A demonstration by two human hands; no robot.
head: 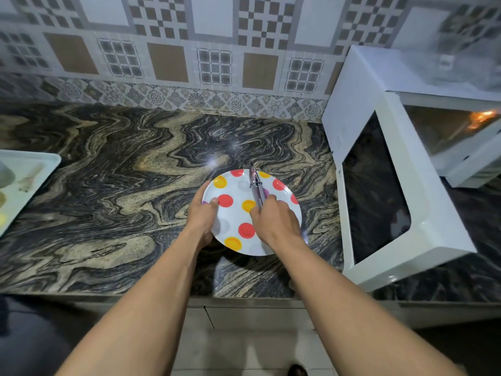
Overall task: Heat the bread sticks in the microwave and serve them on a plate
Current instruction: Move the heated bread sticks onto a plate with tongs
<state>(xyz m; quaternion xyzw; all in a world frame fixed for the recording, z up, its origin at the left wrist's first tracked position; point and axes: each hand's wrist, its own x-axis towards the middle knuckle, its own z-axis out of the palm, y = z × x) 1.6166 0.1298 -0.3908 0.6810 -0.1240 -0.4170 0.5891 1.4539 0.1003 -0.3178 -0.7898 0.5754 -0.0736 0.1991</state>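
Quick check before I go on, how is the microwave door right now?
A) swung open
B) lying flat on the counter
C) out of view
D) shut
A: the microwave door stands swung out from the white body, and the lit cavity shows behind it.

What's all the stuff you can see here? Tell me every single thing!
plate: one, white with red, yellow and purple dots, middle of the picture
tongs: one, silver, lying across the plate
microwave: one, white, right side, door open
tray: one, pale, far left edge, blurry things on it
counter: one, black and tan swirls, below the wall
wall tiles: many, brown, grey and white, behind the counter
left hand: one, grips the plate's left rim
right hand: one, holds the tongs over the plate
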